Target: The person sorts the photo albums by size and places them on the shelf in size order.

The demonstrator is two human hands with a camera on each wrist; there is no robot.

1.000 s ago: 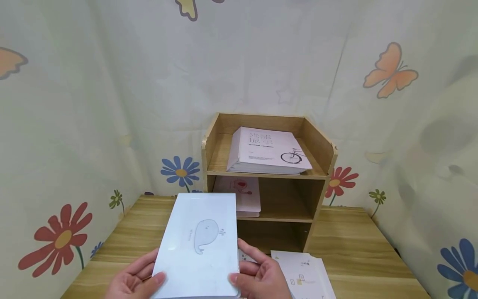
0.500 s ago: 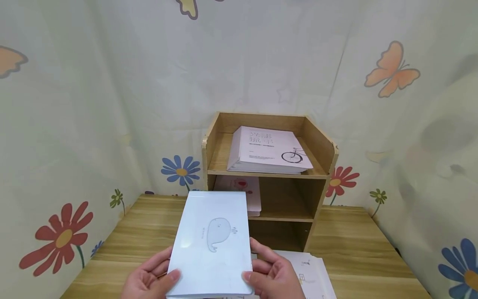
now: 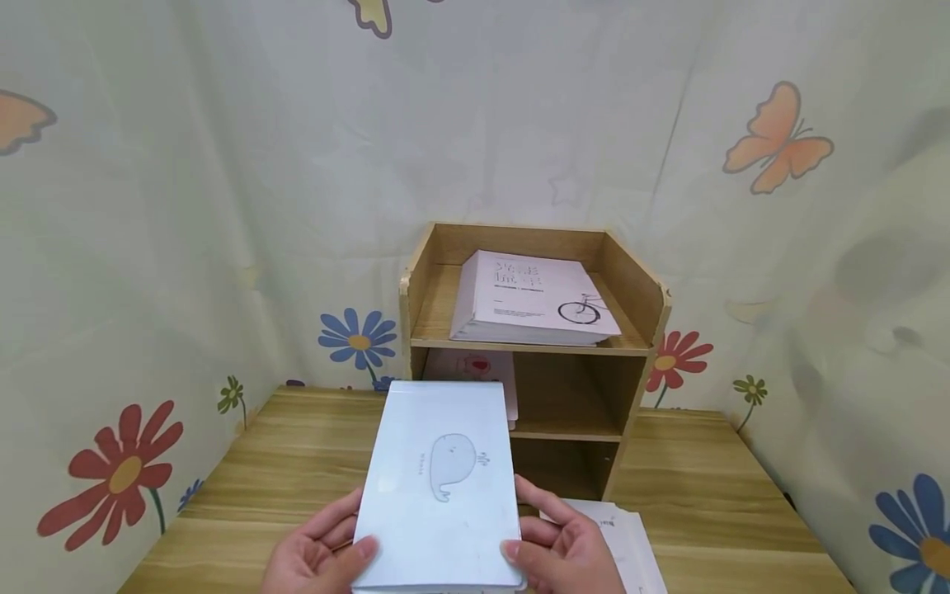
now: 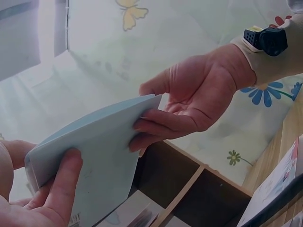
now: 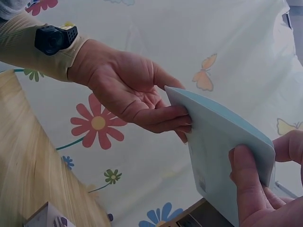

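Both hands hold a pale blue notebook with a whale drawing on its cover, raised above the table in front of the shelf. My left hand grips its left edge near the lower corner, thumb on the cover and fingers underneath. The right hand pinches the opposite edge in the same way. From below, the left wrist view gives the plain underside of the notebook and the fingers of the right hand curled beneath it. White booklets lie on the table, partly hidden behind the right hand.
A three-level wooden shelf stands at the back of the table. Its top level bears a thick white book with a bicycle picture. A pinkish booklet lies at the left of the middle level. A floral curtain surrounds the table.
Both hands have carried the whale notebook to the right, so that it covers more of the lower shelf and the white booklets. The shelf's contents stay put.
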